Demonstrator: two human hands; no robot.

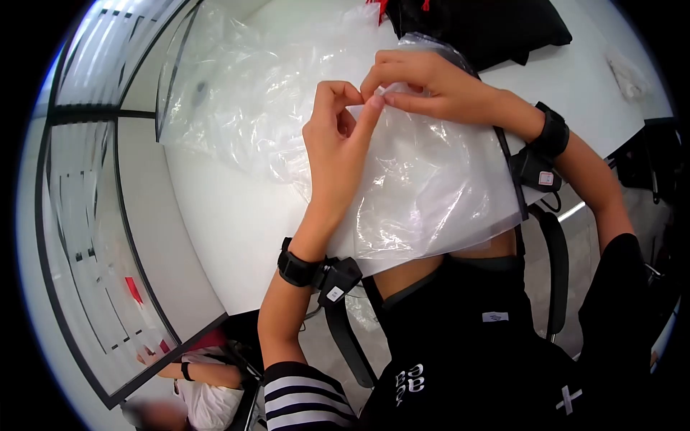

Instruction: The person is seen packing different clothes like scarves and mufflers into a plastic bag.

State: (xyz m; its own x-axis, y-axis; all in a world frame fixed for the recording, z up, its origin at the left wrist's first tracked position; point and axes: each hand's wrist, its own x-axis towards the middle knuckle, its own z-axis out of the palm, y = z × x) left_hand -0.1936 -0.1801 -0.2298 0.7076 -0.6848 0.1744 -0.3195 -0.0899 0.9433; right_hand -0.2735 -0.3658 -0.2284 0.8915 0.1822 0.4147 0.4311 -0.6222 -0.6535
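Note:
A clear plastic bag lies flat at the table's near edge, its shiny surface wrinkled and one dark strip running along its right side. At the bag's upper part, my left hand is closed, with thumb and index finger pinching the plastic. My right hand meets it fingertip to fingertip, closed in a pinch on the same spot. A small whitish bit of plastic shows between the fingertips. Exactly how the edge is folded there is hidden by the fingers.
More crumpled clear plastic spreads over the white table to the left. Beyond my right hand lies a black cloth item with red pieces near it. A partition borders the left; another person sits beyond its lower end.

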